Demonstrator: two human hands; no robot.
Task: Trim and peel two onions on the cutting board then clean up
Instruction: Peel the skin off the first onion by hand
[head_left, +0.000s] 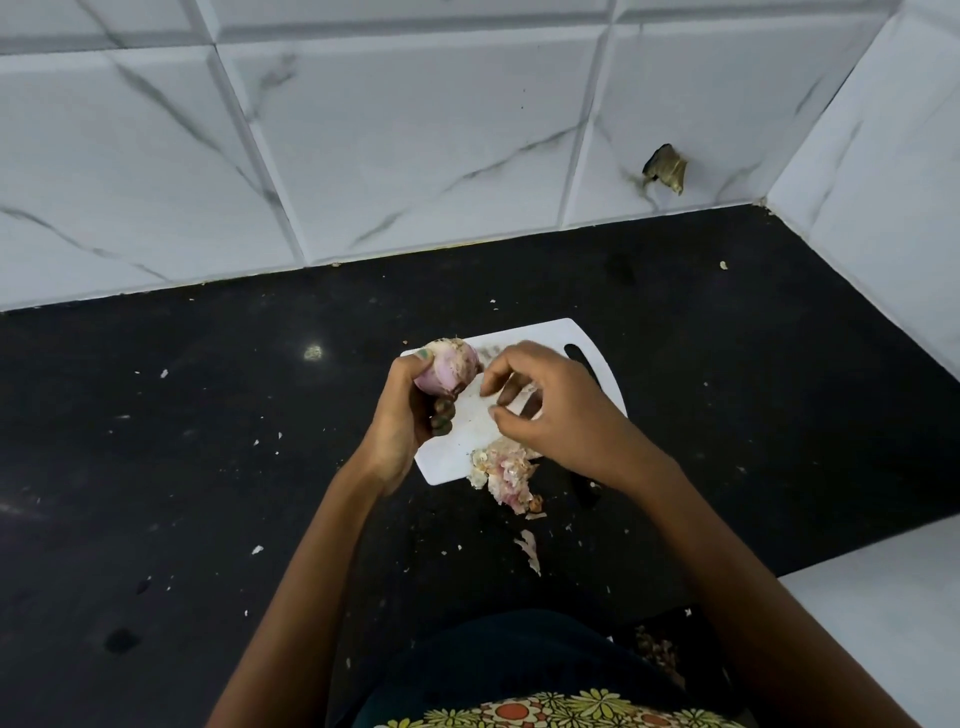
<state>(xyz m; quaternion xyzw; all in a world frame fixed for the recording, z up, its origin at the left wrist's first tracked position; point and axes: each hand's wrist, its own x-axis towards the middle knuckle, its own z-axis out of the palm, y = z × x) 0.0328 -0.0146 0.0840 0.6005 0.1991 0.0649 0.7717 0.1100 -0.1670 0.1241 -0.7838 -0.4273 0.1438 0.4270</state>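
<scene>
Above the board's (470, 426) far-left corner, the left hand (402, 415) gripped an onion (448, 367), its long axis tilted up and away. Just beside it, the right hand (545, 410) hovered with loosely curled fingers, holding nothing visible. Peels (504, 470) lay at the board's near edge.

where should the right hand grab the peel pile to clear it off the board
Pinch the peel pile at its thick clump on the board's near edge, coming from the right: the right hand hovers just above, and the loose flakes trail toward the person.
</scene>
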